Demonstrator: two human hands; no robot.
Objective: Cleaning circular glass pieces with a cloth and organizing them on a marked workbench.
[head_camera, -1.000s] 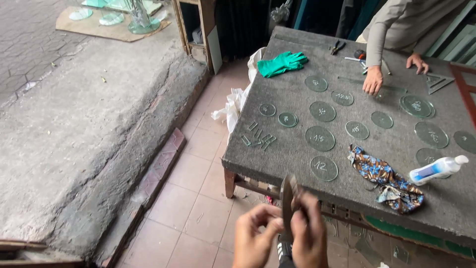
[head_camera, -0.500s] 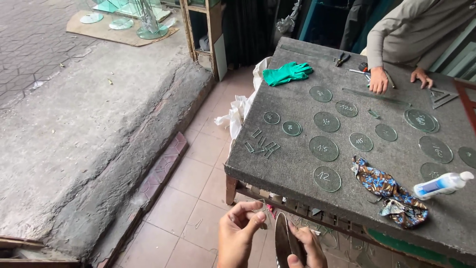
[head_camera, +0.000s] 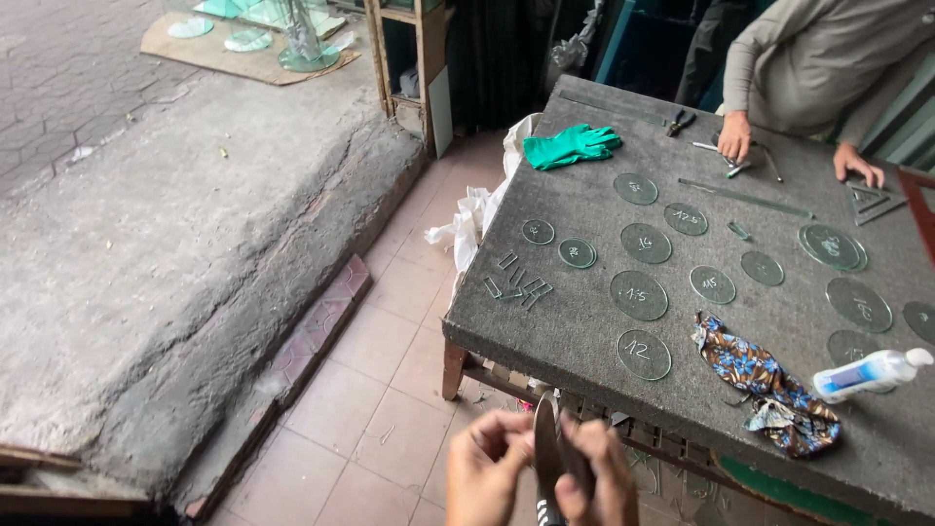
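Note:
My left hand [head_camera: 487, 469] and my right hand [head_camera: 594, 479] meet at the bottom edge of the view, in front of the table's near edge. Together they hold a round glass disc [head_camera: 545, 450] on edge, so it shows as a thin dark sliver between the fingers. On the grey felt table [head_camera: 560, 331] lie several flat glass discs with white marks, the nearest one [head_camera: 644, 354] just beyond my hands. A small heap of narrow glass strips [head_camera: 516, 288] lies near the table's left edge.
A patterned cloth [head_camera: 765, 380] and a plastic squeeze bottle [head_camera: 870, 373] lie at the near right. Green gloves [head_camera: 572, 145] sit at the far left corner. Another person leans both hands [head_camera: 735, 136] on the far side by pliers and a ruler. Concrete step left.
My hands have stayed low at the frame's bottom, shifting right, still turning the disc on edge. The view has swung, so the table now fills more of the right side.

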